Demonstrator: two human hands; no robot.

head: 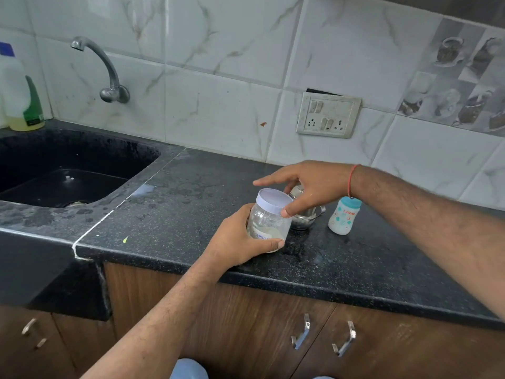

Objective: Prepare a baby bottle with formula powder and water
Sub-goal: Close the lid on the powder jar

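Across the lower half of the frame runs a dark speckled counter (191,192), with a black sink (68,173) at left and a tap (103,67) on the tiled wall above it; a detergent jug (19,97) stands at the far left edge. Right of centre, the left hand (240,242) is wrapped around a clear jar (269,220), fingers curled about its lower body, apparently to steady it on the counter. A little pale powder lies in the bottom, and its white lid (274,200) is on. Above it the right hand (308,184) is spread half open, thumb touching the lid's rim and the other fingers extended over the top, gripping nothing yet; likely it is about to grasp the lid and unscrew it. Just behind the jar sits a small steel vessel (303,214), partly hidden. To its right stands the baby bottle (344,216), capped in teal, upright and untouched.
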